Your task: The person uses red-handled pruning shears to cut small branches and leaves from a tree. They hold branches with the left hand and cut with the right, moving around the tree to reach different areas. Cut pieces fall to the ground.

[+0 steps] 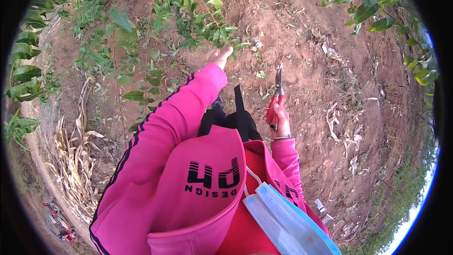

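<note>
My right hand (pixel 282 116) is wrapped around the red handles of a pair of pruning shears (pixel 279 94). Their metal blades point away from me, over the bare soil. My left hand (pixel 221 57) reaches forward to the low tip of a leafy tree branch (pixel 208 24). Its thumb sticks out beside the leaves, while the other fingers are mostly hidden, so whether it grips the branch is unclear. Both arms wear the pink sleeves (pixel 170 113) of a jacket with dark stripes.
More thin leafy shoots (pixel 115 56) hang at the left. Another leafy branch (pixel 368 7) reaches in at the upper right. Dry corn stalks (pixel 76 159) lie at the left on reddish soil (pixel 308 88). A blue face mask (pixel 283 216) hangs at my chest. A red-and-black vehicle (pixel 62 223) stands far lower left.
</note>
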`<control>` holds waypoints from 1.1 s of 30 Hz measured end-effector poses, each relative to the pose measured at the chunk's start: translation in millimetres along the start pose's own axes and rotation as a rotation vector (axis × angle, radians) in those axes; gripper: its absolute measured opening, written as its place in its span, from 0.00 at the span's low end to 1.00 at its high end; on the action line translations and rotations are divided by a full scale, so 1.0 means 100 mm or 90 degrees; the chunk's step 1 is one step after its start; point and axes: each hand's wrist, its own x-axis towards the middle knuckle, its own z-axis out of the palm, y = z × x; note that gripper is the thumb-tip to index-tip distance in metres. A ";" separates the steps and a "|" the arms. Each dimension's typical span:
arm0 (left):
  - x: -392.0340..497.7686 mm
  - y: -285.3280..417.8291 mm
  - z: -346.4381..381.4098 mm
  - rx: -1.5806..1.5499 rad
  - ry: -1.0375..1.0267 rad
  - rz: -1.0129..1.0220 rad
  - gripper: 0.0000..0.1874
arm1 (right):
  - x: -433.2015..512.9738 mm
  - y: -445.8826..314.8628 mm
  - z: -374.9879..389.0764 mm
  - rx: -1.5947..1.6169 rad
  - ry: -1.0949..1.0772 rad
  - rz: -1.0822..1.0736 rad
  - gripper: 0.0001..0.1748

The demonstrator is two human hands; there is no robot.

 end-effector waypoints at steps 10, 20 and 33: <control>0.61 0.00 0.38 -0.071 0.001 0.071 0.27 | 0.20 -0.45 0.09 -0.144 -0.051 -0.002 0.27; -0.49 0.42 0.05 -0.165 -0.213 -0.017 0.10 | 0.63 -0.88 0.21 -0.252 -0.251 -0.044 0.37; -2.56 1.36 -2.22 0.452 0.032 0.320 0.12 | 0.22 -0.46 1.42 -0.294 -0.428 -0.098 0.37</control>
